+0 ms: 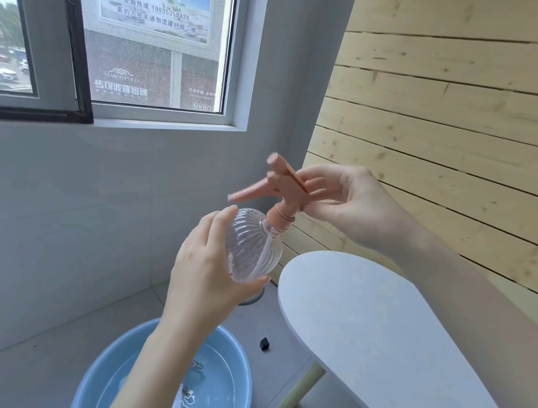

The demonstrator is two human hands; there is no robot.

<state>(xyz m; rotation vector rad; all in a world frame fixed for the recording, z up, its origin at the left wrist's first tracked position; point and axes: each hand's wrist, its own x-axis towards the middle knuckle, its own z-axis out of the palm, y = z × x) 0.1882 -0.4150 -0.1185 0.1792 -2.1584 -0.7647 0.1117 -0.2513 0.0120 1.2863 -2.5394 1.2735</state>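
Clear ribbed plastic spray bottle (253,245) is held mid-air, tilted, with its neck toward the right hand (347,205). Left hand (208,264) wraps the round body from behind, fingers curled round it: that's the anchor, so the body can't spin. Right hand pinches the salmon trigger head (283,185) just above the screw collar (281,218), thumb and fingers closed on it, nozzle pointing away from the palm. Reads as twisting the head on or off (can't tell which way). Dip tube (264,253) sits inside the body, so the head isn't lifted out. Blue basin (231,359) with water sits directly below the left grip, likely fill source and drip catch. White table (365,313) lies under the right forearm, unused.
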